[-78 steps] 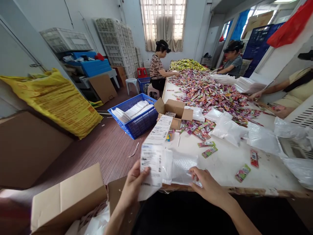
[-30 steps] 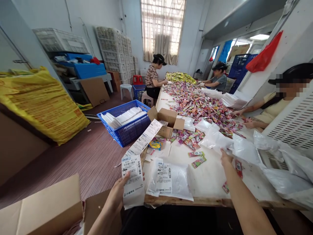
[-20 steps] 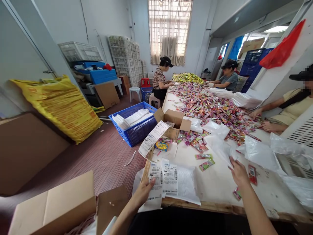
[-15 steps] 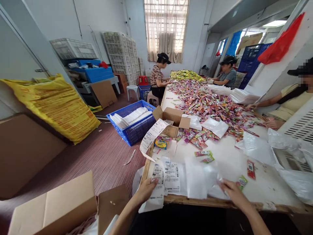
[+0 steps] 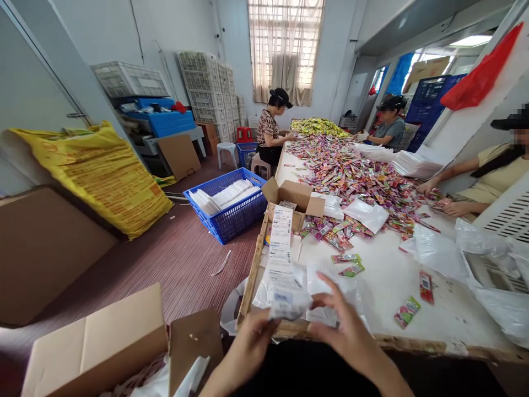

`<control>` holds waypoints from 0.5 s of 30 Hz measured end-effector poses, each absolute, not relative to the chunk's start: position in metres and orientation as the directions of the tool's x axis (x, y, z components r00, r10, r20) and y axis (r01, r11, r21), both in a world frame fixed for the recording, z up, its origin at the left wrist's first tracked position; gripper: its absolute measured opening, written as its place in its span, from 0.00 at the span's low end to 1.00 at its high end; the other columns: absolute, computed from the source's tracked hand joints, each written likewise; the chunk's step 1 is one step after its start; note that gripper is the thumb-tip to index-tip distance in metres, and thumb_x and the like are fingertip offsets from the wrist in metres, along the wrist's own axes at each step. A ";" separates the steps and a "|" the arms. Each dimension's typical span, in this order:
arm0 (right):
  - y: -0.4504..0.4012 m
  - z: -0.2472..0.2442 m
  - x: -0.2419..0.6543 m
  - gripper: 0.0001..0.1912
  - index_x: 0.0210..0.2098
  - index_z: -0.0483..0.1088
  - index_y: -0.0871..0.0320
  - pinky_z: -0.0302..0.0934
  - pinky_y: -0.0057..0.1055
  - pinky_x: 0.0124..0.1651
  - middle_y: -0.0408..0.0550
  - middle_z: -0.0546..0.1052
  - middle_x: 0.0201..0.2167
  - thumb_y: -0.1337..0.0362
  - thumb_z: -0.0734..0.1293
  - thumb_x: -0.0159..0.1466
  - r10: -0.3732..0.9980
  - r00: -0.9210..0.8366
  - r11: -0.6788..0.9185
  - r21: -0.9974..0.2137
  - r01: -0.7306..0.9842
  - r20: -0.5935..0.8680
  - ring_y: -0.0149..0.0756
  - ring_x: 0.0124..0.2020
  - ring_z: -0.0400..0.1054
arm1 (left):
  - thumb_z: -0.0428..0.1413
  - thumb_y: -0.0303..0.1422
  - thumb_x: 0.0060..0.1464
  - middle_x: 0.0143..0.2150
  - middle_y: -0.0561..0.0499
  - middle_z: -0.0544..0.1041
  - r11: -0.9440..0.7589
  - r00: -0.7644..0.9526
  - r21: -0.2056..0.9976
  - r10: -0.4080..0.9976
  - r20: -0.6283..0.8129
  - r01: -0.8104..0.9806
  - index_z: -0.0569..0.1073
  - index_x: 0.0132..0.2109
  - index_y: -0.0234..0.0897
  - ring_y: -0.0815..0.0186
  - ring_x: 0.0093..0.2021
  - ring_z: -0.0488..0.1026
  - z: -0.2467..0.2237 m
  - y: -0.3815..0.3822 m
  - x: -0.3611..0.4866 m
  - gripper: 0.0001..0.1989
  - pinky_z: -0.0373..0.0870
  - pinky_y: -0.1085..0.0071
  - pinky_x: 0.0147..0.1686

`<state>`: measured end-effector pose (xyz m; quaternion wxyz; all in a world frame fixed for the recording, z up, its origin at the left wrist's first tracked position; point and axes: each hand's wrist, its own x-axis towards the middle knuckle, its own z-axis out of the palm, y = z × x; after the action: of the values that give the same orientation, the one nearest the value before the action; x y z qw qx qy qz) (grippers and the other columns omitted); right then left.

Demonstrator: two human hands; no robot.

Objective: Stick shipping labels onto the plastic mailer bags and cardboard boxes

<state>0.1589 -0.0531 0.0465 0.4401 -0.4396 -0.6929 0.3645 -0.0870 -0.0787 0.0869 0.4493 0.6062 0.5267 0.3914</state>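
My left hand pinches the near end of the printed label strip at the table's front left corner. The strip runs back up to the small open carton. Beside it, my right hand is raised with fingers spread and thumb apart, near the label's right edge; it holds nothing that shows. Translucent white bags lie on the table under and behind my hands. To the right are a few loose candy packets, among them a green one and a red one.
A long table bears a big heap of candy packets. Three people sit around it. A blue basket of white bags stands left of the table. An open cardboard box is at the lower left, near a yellow sack.
My right hand has left the bag at the right and moved left beside the labels, fingers now spread. My left hand has lifted the strip's near end, and the strip hangs straighter.
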 end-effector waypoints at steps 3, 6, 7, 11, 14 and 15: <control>-0.065 0.072 0.124 0.16 0.50 0.67 0.51 0.68 0.31 0.44 0.46 0.78 0.40 0.69 0.65 0.63 0.802 -0.259 0.596 -0.757 0.269 0.539 0.35 0.42 0.73 | 0.63 0.40 0.50 0.43 0.42 0.83 0.000 0.116 0.961 0.993 -0.034 0.278 0.83 0.38 0.39 0.49 0.49 0.76 0.092 -0.092 -0.082 0.12 0.67 0.59 0.55; -0.070 0.068 0.110 0.15 0.42 0.68 0.54 0.66 0.31 0.38 0.44 0.77 0.32 0.78 0.58 0.63 0.650 -0.202 0.748 -0.570 0.339 0.733 0.33 0.34 0.71 | 0.61 0.50 0.48 0.45 0.40 0.83 0.222 0.133 0.973 0.968 -0.211 -0.069 0.82 0.43 0.35 0.46 0.52 0.75 0.099 -0.088 -0.081 0.24 0.67 0.56 0.57; -0.072 0.064 0.107 0.16 0.42 0.68 0.55 0.65 0.31 0.38 0.44 0.77 0.31 0.79 0.57 0.62 0.606 -0.230 0.783 -0.521 0.339 0.761 0.33 0.32 0.70 | 0.58 0.52 0.49 0.45 0.39 0.83 0.334 0.186 0.921 0.936 -0.298 -0.203 0.82 0.44 0.33 0.46 0.52 0.76 0.101 -0.085 -0.079 0.27 0.68 0.55 0.56; -0.085 0.056 0.092 0.13 0.40 0.67 0.57 0.64 0.33 0.41 0.42 0.75 0.28 0.78 0.58 0.63 0.537 -0.345 0.842 -0.459 0.284 0.770 0.31 0.30 0.68 | 0.59 0.37 0.54 0.37 0.36 0.84 0.582 0.190 0.686 0.805 -0.562 -0.436 0.77 0.49 0.25 0.48 0.45 0.80 0.101 -0.067 -0.066 0.20 0.75 0.56 0.48; -0.097 0.068 0.097 0.07 0.32 0.68 0.56 0.63 0.32 0.38 0.45 0.72 0.29 0.72 0.63 0.64 0.639 -0.293 0.764 -0.544 0.346 0.711 0.34 0.34 0.67 | 0.54 0.31 0.58 0.33 0.38 0.84 0.506 0.003 0.694 0.809 -0.588 -0.512 0.75 0.51 0.26 0.50 0.41 0.82 0.088 -0.054 -0.065 0.16 0.78 0.59 0.42; -0.098 0.074 0.106 0.07 0.31 0.68 0.55 0.63 0.32 0.38 0.46 0.72 0.31 0.70 0.63 0.65 0.673 -0.266 0.735 -0.588 0.337 0.690 0.35 0.35 0.67 | 0.52 0.30 0.60 0.32 0.40 0.84 0.463 -0.077 0.723 0.814 -0.576 -0.513 0.75 0.50 0.28 0.51 0.40 0.82 0.083 -0.049 -0.070 0.15 0.78 0.61 0.40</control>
<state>0.1063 -0.0983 0.0736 0.5115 -0.3245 -0.7785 0.1644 -0.0695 -0.0487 0.0830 0.6649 0.1398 0.5380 0.4989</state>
